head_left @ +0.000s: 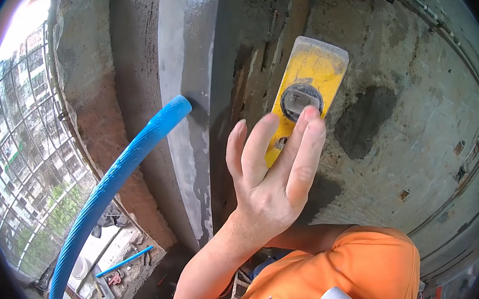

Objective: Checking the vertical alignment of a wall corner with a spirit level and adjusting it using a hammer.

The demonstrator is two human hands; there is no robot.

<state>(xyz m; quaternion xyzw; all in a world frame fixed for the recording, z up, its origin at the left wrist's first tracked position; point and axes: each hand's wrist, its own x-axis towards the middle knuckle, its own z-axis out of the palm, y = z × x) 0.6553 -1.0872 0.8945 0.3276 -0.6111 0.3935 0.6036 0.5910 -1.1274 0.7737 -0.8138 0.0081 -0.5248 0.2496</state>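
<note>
A yellow spirit level with a scuffed grey end cap stands upright in front of the rough wall, a round dark-rimmed vial in its face. My left hand reaches up over its lower part, back of the hand towards me. Its fingers are stretched and apart. Two fingertips lie at the vial's lower edge; the other two are spread to the left. The thumb is hidden. My right upper arm comes out of an orange sleeve and passes behind my left forearm, so my right hand does not show.
A blue ribbed tube rises at the left, its end beside a smooth grey column. Beyond it are a wire mesh window and a ledge with a white cup and a thin blue rod. Pipes run along the right wall.
</note>
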